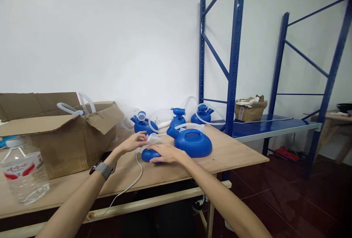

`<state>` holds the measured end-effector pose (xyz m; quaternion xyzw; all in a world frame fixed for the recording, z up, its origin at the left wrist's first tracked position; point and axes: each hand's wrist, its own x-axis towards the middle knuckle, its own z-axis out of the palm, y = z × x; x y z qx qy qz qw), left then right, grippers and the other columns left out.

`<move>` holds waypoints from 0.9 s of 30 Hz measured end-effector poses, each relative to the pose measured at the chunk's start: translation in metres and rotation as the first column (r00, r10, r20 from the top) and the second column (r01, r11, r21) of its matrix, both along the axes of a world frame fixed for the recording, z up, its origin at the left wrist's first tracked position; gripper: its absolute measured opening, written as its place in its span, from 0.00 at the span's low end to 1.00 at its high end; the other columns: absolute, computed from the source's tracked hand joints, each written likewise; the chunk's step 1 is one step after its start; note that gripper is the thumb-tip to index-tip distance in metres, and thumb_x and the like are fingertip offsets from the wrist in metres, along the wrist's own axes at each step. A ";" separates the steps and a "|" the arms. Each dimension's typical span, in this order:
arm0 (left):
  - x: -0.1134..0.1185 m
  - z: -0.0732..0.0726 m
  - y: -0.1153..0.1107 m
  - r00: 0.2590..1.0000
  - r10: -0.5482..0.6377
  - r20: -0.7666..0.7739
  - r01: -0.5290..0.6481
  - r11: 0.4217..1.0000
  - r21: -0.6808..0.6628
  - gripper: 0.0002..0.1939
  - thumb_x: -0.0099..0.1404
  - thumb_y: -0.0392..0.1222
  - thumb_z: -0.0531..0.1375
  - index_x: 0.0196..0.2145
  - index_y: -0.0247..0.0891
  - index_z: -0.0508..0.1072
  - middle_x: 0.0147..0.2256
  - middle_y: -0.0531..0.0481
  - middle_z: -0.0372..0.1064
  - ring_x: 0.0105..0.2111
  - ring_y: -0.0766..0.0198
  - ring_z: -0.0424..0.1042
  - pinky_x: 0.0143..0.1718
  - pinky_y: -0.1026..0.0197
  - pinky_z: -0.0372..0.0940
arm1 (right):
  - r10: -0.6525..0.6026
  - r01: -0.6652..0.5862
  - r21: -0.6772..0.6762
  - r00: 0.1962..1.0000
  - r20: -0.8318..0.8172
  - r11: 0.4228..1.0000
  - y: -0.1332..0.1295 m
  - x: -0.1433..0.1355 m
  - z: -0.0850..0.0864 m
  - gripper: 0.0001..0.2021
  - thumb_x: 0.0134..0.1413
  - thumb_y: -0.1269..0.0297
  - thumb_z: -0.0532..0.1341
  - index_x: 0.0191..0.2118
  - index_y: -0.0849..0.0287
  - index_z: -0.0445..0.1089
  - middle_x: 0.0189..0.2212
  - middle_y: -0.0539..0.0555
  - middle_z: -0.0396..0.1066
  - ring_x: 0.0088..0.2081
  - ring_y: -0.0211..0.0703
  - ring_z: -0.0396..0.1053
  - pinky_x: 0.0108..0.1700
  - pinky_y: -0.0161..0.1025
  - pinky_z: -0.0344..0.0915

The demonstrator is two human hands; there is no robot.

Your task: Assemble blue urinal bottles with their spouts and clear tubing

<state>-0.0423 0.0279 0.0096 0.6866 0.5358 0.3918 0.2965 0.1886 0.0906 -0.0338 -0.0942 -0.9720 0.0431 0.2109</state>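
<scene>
My left hand [134, 142] is closed, thumb and fingers at the edge of a translucent plastic piece [153, 138] shaped like a cup. My right hand [167, 153] lies over a blue rounded plastic part [149, 155] low on the table, its fingers wrapped across the top. That hand hides much of the blue part, so its full shape does not show. Just to the right a blue plastic jug [194, 144] stands with its open spout tilted up to the left. A white cable [137, 179] runs from near the hands over the table's front edge.
Blue jugs with clear hoses stand behind: one [143, 127] left, one [178, 120] middle, one [200, 115] right. An open cardboard box [66, 150] and a water bottle [24, 174] stand left on the wooden table [236, 150]. A blue metal rack [235, 58] rises at right.
</scene>
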 end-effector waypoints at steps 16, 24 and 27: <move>0.013 -0.018 -0.063 0.980 0.032 0.198 -0.053 0.994 0.100 0.27 0.52 0.53 0.75 0.45 0.40 0.76 0.52 0.40 0.77 0.53 0.45 0.76 0.56 0.45 0.69 | -0.048 -0.009 -0.227 0.969 -0.244 0.974 -0.018 0.017 -0.008 0.34 0.61 0.59 0.65 0.71 0.54 0.59 0.66 0.61 0.65 0.65 0.58 0.64 0.67 0.55 0.59; 0.025 -0.010 -0.077 0.999 0.033 0.012 -0.034 0.987 0.154 0.29 0.57 0.54 0.72 0.55 0.44 0.78 0.56 0.41 0.74 0.54 0.46 0.74 0.52 0.49 0.74 | -0.066 0.012 -0.152 0.932 -0.355 0.988 -0.025 0.024 -0.023 0.38 0.57 0.53 0.69 0.70 0.52 0.60 0.65 0.61 0.66 0.64 0.59 0.66 0.66 0.55 0.62; 0.025 -0.007 -0.080 1.000 -0.009 0.002 0.009 0.994 0.110 0.28 0.56 0.52 0.73 0.53 0.45 0.80 0.55 0.42 0.75 0.53 0.46 0.75 0.52 0.49 0.74 | -0.048 -0.002 -0.123 0.915 -0.401 0.992 -0.028 0.025 -0.028 0.43 0.49 0.46 0.74 0.69 0.51 0.63 0.63 0.61 0.69 0.62 0.61 0.69 0.65 0.55 0.64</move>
